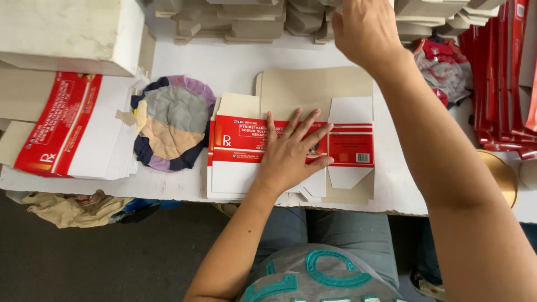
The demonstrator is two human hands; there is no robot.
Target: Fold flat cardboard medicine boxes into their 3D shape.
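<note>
A flat, unfolded red-and-white carton blank (291,151) lies on the white desk (235,67), close to its near edge and about midway along it, on top of what look like more blanks of the same kind. The left hand (291,154) rests palm-down on the middle of the carton blank, fingers spread wide, pinning it flat. The right hand (363,28) is stretched out over the far edge of the desk, fingers reaching into the piled grey cardboard pieces (246,19) there; whether it grips anything cannot be told, since its fingertips are hidden.

Just left of the carton blank sits a round patchwork cloth pad (170,123), nearly touching the blank's edge. Farther left, at the desk's near-left corner, a stack of printed blanks (72,128) lies flat, with a white box (72,31) above it at the far-left corner. Along the right edge stand rows of folded red cartons (503,72), with a crumpled red-and-white cloth (444,67) beside them. A bunched tan rag (72,208) hangs below the near edge.
</note>
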